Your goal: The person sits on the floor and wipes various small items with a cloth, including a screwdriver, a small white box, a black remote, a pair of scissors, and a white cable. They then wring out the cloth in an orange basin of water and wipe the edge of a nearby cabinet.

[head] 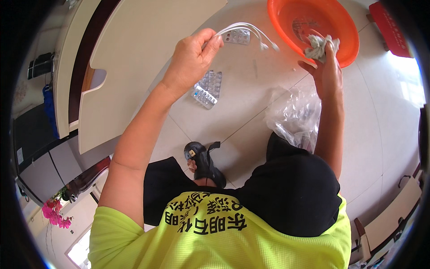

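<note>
My left hand pinches a bundle of thin white cables between thumb and forefinger. Their free ends arc to the right and hang down, each with a small plug tip. In my right hand is a crumpled, pale grey cloth, held near the thumb with some fingers spread. Behind that hand, on the floor, stands an orange plastic basin; liquid in it cannot be made out clearly. A silver blister pack lies beyond the cables, and more blister packs lie below my left wrist.
A clear plastic bag rests on the tiled floor beside my right forearm. My foot wears a black sandal with a loose strap. A cream-coloured furniture panel borders the left. At upper right is a red stool.
</note>
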Demonstrator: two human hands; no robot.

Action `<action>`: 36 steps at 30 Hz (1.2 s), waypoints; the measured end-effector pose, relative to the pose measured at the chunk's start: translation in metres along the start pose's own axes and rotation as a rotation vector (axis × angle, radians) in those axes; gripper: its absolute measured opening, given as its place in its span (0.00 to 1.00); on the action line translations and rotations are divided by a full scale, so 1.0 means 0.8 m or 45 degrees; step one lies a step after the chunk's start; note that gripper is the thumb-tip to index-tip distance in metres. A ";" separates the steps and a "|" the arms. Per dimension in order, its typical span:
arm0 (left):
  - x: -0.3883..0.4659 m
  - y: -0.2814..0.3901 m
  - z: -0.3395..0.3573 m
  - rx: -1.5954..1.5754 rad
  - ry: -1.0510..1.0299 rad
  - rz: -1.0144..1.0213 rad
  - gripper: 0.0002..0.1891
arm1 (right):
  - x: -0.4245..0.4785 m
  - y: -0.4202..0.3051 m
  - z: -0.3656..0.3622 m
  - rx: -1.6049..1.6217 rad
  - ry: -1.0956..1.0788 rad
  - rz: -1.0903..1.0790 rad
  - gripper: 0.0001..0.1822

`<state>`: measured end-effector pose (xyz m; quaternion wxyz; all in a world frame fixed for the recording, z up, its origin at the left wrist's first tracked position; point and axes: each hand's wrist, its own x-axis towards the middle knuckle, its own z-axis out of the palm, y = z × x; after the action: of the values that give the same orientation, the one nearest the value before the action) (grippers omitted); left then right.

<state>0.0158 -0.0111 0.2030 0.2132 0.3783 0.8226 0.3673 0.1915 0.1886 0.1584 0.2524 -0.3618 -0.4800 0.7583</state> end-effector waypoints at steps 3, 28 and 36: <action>0.002 0.008 0.004 0.020 0.092 0.003 0.13 | -0.018 0.019 -0.009 -0.203 -0.075 -0.027 0.26; -0.075 0.032 0.107 0.426 -0.282 0.551 0.07 | 0.024 0.095 0.024 1.189 -0.156 0.634 0.12; -0.053 0.044 0.084 0.251 -0.368 0.236 0.10 | 0.037 0.061 0.022 1.162 -0.274 0.398 0.12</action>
<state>0.1006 0.0011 0.1899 0.2563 0.5201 0.7771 0.2449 0.1579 0.1809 0.1098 0.2175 -0.2017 -0.0623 0.9530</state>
